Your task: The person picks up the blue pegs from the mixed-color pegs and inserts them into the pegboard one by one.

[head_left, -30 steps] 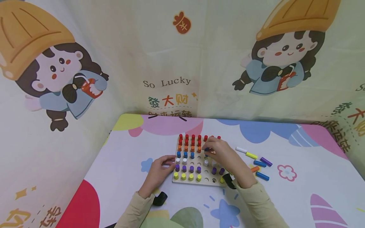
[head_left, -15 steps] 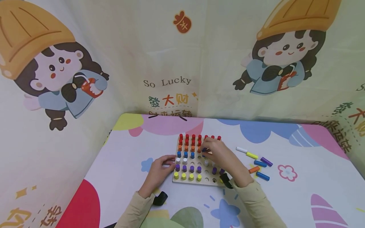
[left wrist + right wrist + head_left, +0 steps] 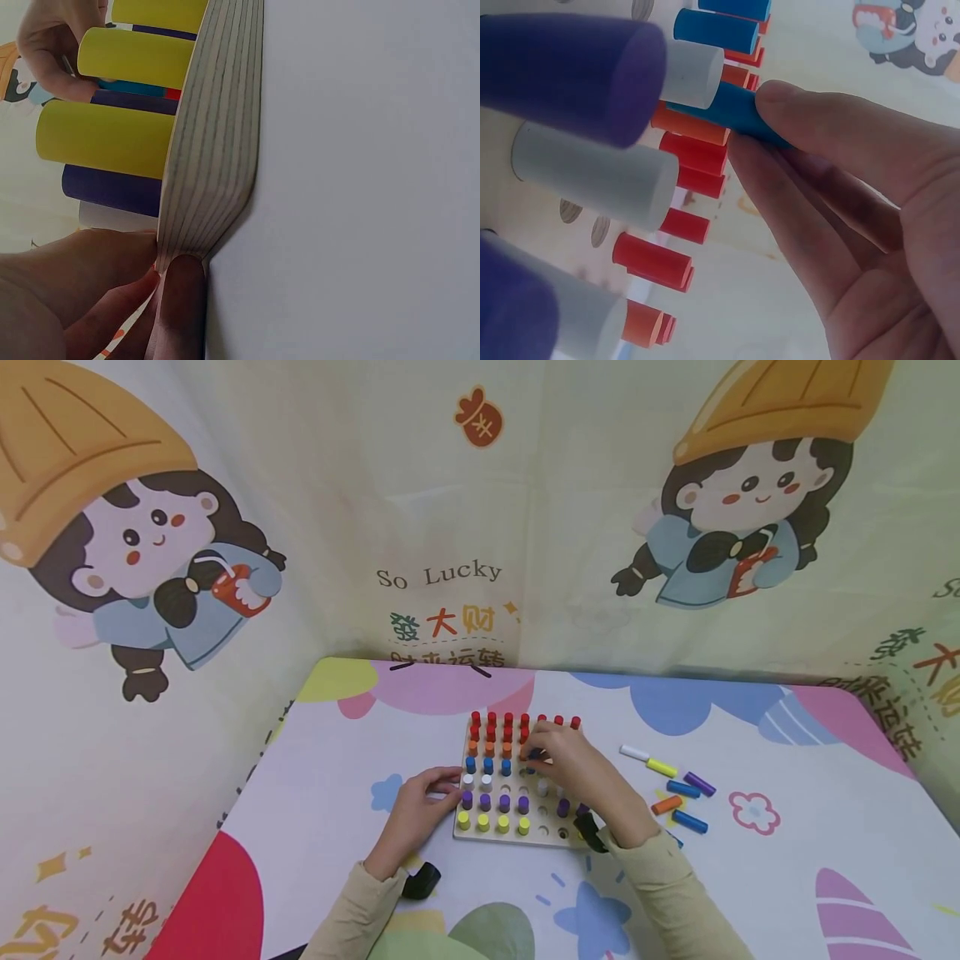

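Observation:
A wooden pegboard (image 3: pixel 517 838) stands on the table with rows of red, orange, blue, white, purple and yellow pegs. My left hand (image 3: pixel 420 810) grips its left edge near the front corner; in the left wrist view, the thumb lies by the top face and a finger (image 3: pixel 184 300) presses on the side. My right hand (image 3: pixel 577 764) is over the board's blue row and pinches a blue peg (image 3: pixel 727 112) between thumb and fingertips. That peg is tilted in the right wrist view. Whether its lower end sits in a hole is hidden behind a white peg (image 3: pixel 694 73).
Right of the board lie loose pegs: a white one (image 3: pixel 634 752), a yellow one (image 3: pixel 662 767), a purple one (image 3: pixel 700 784), an orange one (image 3: pixel 667 805) and several blue ones (image 3: pixel 689 822). A patterned cloth wall (image 3: pixel 562 610) rises behind the table.
My right hand has shifted slightly left along the blue row with the blue peg. Another blue peg's end now shows beside the right forearm. The left hand stays in place on the board.

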`<state>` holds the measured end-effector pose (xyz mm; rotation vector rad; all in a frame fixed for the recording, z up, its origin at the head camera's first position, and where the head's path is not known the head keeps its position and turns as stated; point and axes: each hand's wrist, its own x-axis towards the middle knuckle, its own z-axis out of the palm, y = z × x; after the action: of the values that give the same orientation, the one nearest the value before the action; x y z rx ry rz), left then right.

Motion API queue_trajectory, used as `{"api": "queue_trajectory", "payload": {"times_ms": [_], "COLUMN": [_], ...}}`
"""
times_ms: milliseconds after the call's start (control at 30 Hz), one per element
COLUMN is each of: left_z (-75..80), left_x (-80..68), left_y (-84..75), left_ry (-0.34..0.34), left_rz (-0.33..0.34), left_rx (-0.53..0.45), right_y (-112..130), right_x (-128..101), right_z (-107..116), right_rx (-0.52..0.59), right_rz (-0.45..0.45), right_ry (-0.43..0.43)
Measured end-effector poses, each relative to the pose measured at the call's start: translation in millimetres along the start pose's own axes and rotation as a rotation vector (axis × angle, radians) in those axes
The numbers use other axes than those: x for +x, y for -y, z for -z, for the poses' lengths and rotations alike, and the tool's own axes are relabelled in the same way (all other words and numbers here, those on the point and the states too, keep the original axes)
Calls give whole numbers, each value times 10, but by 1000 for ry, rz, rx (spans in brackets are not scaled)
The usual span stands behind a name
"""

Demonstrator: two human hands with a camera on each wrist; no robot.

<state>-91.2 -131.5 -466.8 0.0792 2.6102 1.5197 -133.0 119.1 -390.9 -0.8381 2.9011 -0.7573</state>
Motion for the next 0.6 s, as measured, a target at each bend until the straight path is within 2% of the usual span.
{"api": "queue_trajectory", "payload": {"times_ms": [600], "left_z": [6], "left_x": [-7], "left_y": [-8], "left_ry": [-5], "left_rz": [3], "left_rx": [-6], "right_y": [-1], "right_x": [90], "right_z": [-42], "right_rx": [4], "right_rz": [-39], "right_ry": [48]}}
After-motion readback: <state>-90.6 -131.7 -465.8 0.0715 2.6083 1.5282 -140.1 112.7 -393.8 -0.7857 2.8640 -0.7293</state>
